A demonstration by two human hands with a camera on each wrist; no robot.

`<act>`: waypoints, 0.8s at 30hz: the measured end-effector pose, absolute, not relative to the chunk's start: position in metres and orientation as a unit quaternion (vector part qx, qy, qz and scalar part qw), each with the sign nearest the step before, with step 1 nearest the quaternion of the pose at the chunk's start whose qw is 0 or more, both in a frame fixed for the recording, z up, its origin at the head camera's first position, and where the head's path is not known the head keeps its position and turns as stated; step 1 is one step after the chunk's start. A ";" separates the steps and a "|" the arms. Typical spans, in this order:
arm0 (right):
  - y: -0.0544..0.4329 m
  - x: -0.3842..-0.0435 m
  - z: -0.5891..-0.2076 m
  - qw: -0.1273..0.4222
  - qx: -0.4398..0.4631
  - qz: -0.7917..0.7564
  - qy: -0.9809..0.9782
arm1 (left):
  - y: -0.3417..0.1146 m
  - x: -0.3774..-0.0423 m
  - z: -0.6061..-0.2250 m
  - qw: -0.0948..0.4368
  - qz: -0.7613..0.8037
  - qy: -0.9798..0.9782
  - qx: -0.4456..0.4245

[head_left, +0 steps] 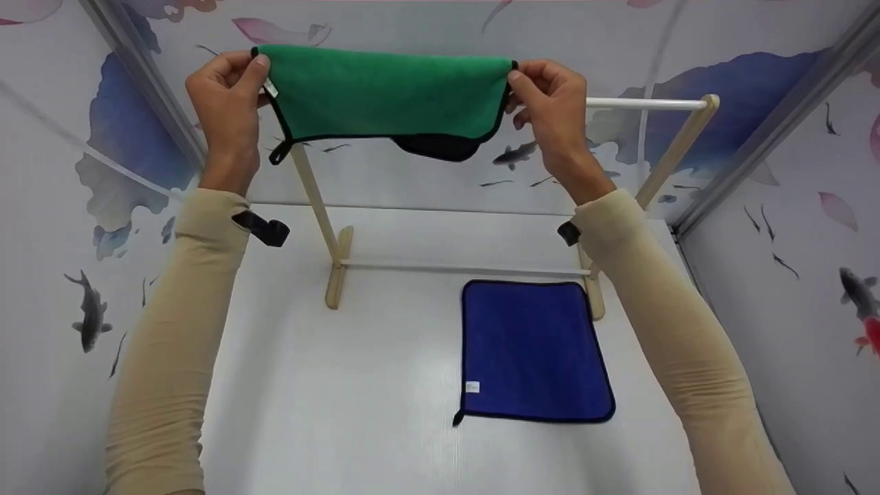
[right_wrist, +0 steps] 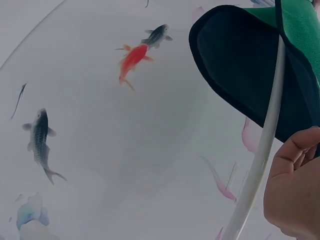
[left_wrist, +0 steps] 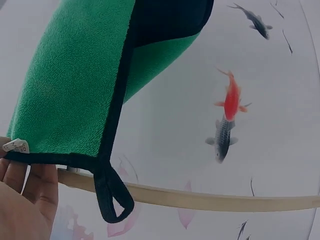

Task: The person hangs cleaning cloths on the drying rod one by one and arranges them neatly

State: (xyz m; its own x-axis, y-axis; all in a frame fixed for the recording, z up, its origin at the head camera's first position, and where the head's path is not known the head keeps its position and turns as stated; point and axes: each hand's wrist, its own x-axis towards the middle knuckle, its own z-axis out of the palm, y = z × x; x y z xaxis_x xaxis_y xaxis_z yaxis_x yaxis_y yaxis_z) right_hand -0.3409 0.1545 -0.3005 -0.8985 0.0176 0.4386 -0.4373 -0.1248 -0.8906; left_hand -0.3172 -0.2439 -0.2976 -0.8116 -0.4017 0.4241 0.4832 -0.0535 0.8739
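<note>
A green towel [head_left: 385, 93] with black edging hangs draped over the white top rail [head_left: 643, 104] of a wooden rack. My left hand [head_left: 230, 103] pinches its left edge between thumb and fingers, close to a small white label [left_wrist: 17, 145]. At the opposite edge, my right hand [head_left: 553, 103] pinches the fabric in the same way. A black hanging loop [left_wrist: 115, 197] dangles from the towel's front left corner. In the right wrist view, the towel's dark back flap [right_wrist: 235, 60] hangs on the far side of the rail.
A blue towel [head_left: 536, 350] lies flat on the white tabletop [head_left: 344, 392], near the rack's right foot [head_left: 595, 295]. The left foot [head_left: 339, 268] stands opposite, joined by a thin lower bar [head_left: 467, 268]. Walls printed with fish [head_left: 89, 313] enclose the sides and back.
</note>
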 end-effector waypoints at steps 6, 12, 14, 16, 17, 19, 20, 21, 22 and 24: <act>0.156 -0.344 -0.297 0.153 0.163 0.726 -0.650 | -0.244 -0.318 -0.289 0.314 -0.702 -0.638 -0.043; 0.159 -0.347 -0.289 0.150 0.144 0.739 -0.640 | -0.241 -0.320 -0.282 0.309 -0.683 -0.659 -0.056; 0.160 -0.348 -0.288 0.152 0.139 0.743 -0.637 | -0.239 -0.320 -0.281 0.307 -0.682 -0.660 -0.068; 0.160 -0.349 -0.287 0.154 0.138 0.745 -0.634 | -0.239 -0.321 -0.280 0.307 -0.682 -0.659 -0.079; 0.161 -0.349 -0.287 0.154 0.139 0.744 -0.635 | -0.238 -0.321 -0.279 0.308 -0.682 -0.658 -0.084; 0.161 -0.350 -0.287 0.155 0.140 0.744 -0.635 | -0.239 -0.322 -0.279 0.307 -0.682 -0.658 -0.091; 0.161 -0.350 -0.287 0.154 0.141 0.743 -0.636 | -0.240 -0.322 -0.279 0.306 -0.681 -0.659 -0.093; 0.161 -0.350 -0.287 0.154 0.141 0.742 -0.637 | -0.240 -0.322 -0.280 0.305 -0.678 -0.662 -0.094; 0.161 -0.350 -0.287 0.153 0.141 0.741 -0.639 | -0.241 -0.323 -0.280 0.302 -0.676 -0.665 -0.094; 0.161 -0.350 -0.287 0.153 0.140 0.739 -0.641 | -0.243 -0.324 -0.282 0.294 -0.672 -0.673 -0.096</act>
State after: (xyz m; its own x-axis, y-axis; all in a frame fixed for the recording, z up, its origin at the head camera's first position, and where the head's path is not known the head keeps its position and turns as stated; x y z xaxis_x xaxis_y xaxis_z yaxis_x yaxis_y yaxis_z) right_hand -0.3501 0.1605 -0.2868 -0.9139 0.0473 0.4033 -0.4059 -0.1311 -0.9045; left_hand -0.3237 -0.2430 -0.2819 -0.8081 -0.2661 0.5255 0.5253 0.0780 0.8473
